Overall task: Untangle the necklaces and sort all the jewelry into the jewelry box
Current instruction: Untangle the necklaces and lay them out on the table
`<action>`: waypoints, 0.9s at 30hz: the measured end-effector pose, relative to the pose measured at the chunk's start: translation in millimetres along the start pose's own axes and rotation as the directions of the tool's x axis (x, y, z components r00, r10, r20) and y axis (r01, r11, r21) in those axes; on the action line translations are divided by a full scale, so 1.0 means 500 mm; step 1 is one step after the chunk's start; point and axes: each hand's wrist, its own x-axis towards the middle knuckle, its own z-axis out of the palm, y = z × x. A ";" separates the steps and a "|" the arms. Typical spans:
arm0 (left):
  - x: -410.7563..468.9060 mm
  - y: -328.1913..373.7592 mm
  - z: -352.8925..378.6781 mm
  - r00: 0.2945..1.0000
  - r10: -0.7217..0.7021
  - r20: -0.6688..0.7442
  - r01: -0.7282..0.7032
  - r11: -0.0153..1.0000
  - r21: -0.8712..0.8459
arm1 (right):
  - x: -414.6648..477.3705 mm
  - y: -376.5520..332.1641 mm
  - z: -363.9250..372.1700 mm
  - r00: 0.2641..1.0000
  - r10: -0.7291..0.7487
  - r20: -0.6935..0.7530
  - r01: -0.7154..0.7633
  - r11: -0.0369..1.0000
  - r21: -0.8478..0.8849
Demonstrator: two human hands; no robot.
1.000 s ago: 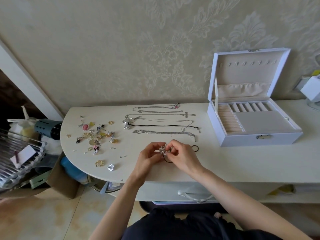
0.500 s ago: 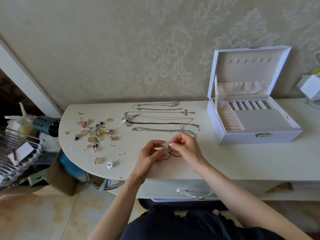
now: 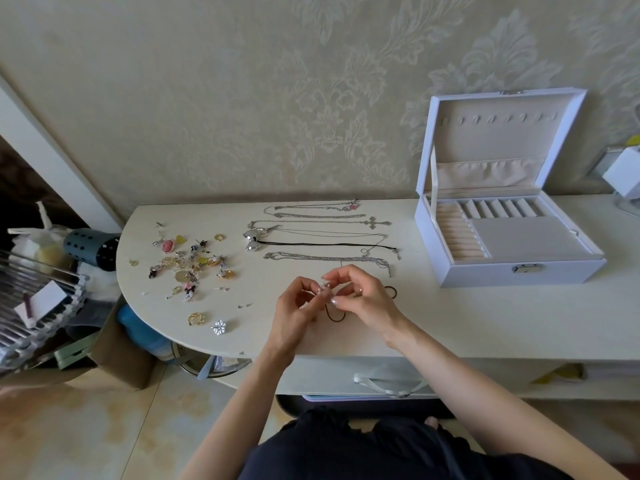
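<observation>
Head view: pinching a small sparkly pendant [image 3: 323, 289] between the fingertips of the left hand [image 3: 298, 306] and the right hand [image 3: 367, 299], both curled close around it just above the table [image 3: 485, 317]. Trailing below the grip, a dark cord [image 3: 334, 315], looped on the tabletop and passing under the right hand, with another loop showing just to that hand's right. Cannot tell whether knotted or merely twisted; judged to be the last tangle.

Beyond the grip, toward the wall: several necklaces [image 3: 329, 237] laid straight in separate rows, apparently freed. Well to the left of the grip: a scatter of earrings and rings [image 3: 188, 263], unsorted. Nearer, left and slightly toward the person: a gold ring [image 3: 195, 318] beside a snowflake piece [image 3: 219, 327]. Off to the right and beyond: the jewelry box [image 3: 519, 275], lid up, nothing visible in its compartments.

In sum, by judgement: untangling nearly finished, sorting into the box not yet begun, so the larger share left.
</observation>
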 end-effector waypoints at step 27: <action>-0.004 0.014 0.009 1.000 -0.014 0.013 0.015 0.995 -0.096 | -0.005 0.001 0.001 0.992 -0.049 -0.117 0.036 0.993 -0.116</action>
